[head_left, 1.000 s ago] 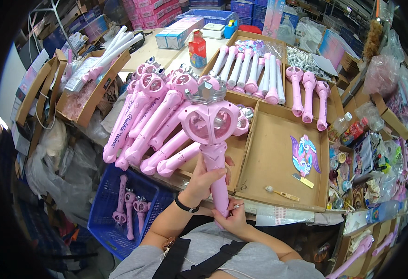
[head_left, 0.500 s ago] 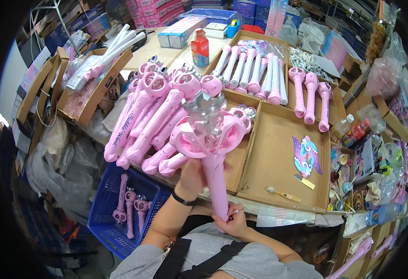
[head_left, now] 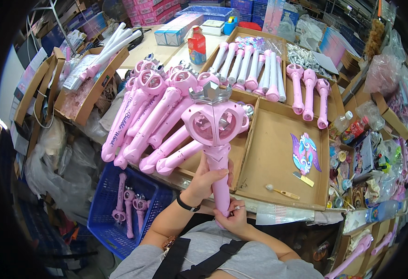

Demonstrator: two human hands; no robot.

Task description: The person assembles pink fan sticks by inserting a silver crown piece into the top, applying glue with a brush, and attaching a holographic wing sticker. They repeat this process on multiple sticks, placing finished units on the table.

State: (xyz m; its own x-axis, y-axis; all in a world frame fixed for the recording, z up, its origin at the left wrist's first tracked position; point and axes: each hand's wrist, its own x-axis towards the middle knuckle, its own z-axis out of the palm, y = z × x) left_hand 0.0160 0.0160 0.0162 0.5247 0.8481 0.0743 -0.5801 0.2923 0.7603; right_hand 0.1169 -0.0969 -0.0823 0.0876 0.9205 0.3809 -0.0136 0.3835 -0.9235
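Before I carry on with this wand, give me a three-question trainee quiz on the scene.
1. True or false: the left hand is higher on the wand than the right hand.
2. Where does the small brush lie? A) in the blue basket B) in the cardboard tray C) on the floor
3. What colour is the crown on top of the held wand?

Key: 1. True. 2. B. 3. Silver.
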